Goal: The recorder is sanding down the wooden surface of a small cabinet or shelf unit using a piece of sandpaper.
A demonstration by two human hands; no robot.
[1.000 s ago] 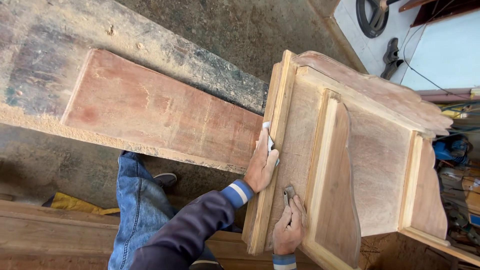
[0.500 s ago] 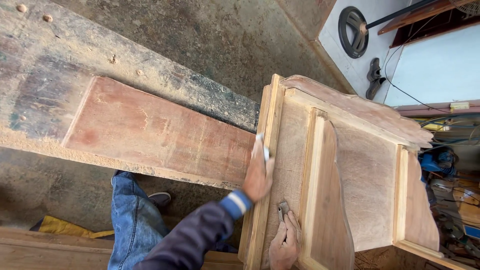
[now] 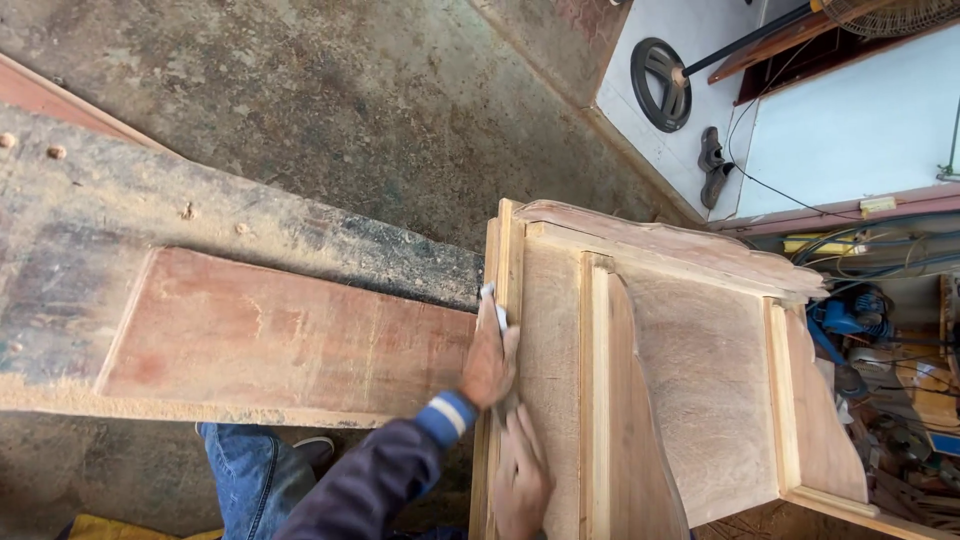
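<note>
Left hand [image 3: 490, 360] clamped on folded sandpaper [image 3: 491, 302], pressed to the wooden cabinet frame [image 3: 650, 370] at its left edge rail. Right hand [image 3: 520, 480] flat on the same rail just below, fingers together, holding nothing visible. Reddish plank [image 3: 280, 340] left of cabinet.

Pale sandpaper piece [image 3: 490, 303] against edge of unfinished wooden cabinet [image 3: 690, 380], lying on its side

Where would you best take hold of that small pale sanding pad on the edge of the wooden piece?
Probably by the pale end of the sanding pad that sticks out beyond the left hand, coming from the far side. The rest lies hidden under the fingers, pressed against the upright edge strip of the wooden furniture piece. The right hand rests flat on the panel just behind.
</note>
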